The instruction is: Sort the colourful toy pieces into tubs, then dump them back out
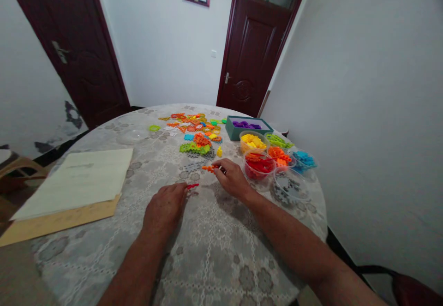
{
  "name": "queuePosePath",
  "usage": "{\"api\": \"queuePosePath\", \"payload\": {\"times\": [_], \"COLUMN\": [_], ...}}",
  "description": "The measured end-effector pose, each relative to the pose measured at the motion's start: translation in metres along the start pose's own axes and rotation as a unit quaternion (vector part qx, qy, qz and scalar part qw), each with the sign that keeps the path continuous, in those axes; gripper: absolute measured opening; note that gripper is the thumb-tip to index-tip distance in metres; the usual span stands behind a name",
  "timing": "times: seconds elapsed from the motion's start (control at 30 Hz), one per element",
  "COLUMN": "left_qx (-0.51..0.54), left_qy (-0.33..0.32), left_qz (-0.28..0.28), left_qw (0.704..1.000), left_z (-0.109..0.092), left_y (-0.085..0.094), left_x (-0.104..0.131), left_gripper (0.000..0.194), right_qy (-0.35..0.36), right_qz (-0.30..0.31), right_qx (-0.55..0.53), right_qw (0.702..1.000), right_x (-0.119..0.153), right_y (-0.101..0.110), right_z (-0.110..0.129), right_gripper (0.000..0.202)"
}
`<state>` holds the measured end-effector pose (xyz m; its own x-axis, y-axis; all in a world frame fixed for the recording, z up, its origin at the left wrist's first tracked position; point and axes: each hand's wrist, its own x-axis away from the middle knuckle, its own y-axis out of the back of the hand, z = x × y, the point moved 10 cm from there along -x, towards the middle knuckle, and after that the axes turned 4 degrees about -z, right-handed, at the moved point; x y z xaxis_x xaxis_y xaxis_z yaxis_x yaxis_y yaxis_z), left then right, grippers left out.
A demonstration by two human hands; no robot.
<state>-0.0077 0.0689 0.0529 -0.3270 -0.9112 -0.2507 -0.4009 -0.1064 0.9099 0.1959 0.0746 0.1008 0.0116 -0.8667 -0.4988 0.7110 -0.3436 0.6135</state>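
Note:
My left hand (166,204) rests low over the patterned tablecloth, its fingers closed on a small red piece (193,186) that sticks out to the right. Farther right and a little higher, my right hand (230,177) pinches an orange piece (208,169), which points left. Grey pieces (194,166) lie on the cloth just beyond the orange one. Behind them is a heap of green pieces (194,147) and orange-red pieces (201,140), with a small yellow piece (219,152) beside it.
Round tubs hold yellow (253,141), red (259,167), orange (278,155), blue (303,159), green (277,141) and grey pieces (289,188). A teal box (234,133) contains purple pieces. Mixed pieces (195,123) lie at the back; paper sheets (78,177) are on the left.

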Motion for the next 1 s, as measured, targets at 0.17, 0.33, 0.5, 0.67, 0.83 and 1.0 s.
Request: {"api": "queuePosePath", "payload": {"times": [0.17,0.33,0.5,0.67,0.83,1.0], "left_qx": [-0.007,0.059,0.337,0.543,0.616,0.692], "left_qy": [0.080,0.083,0.204,0.298,0.323,0.337], "left_qz": [-0.001,-0.093,-0.088,-0.114,-0.109,-0.091], "left_qw": [0.997,0.990,0.915,0.777,0.710,0.633], "left_z": [0.020,0.025,0.045,0.051,0.050,0.048], "left_y": [0.004,0.019,0.007,-0.003,-0.010,-0.017], "left_x": [0.006,0.008,0.005,0.010,0.014,0.014], "left_gripper": [0.040,0.034,0.027,0.020,0.016,0.019], "right_qy": [0.015,-0.080,-0.196,-0.184,0.008,0.102], "right_qz": [-0.092,-0.116,-0.080,-0.069,-0.162,0.004], "right_qx": [0.072,0.183,0.274,0.359,0.364,0.183], "right_qw": [0.993,0.973,0.938,0.912,0.917,0.978], "right_x": [-0.010,-0.014,0.004,0.020,0.014,0.012], "right_y": [0.105,0.212,0.260,0.265,0.236,0.104], "right_z": [0.015,-0.065,-0.155,-0.179,-0.096,-0.013], "right_gripper": [0.024,0.027,0.028,0.025,0.031,0.031]}}
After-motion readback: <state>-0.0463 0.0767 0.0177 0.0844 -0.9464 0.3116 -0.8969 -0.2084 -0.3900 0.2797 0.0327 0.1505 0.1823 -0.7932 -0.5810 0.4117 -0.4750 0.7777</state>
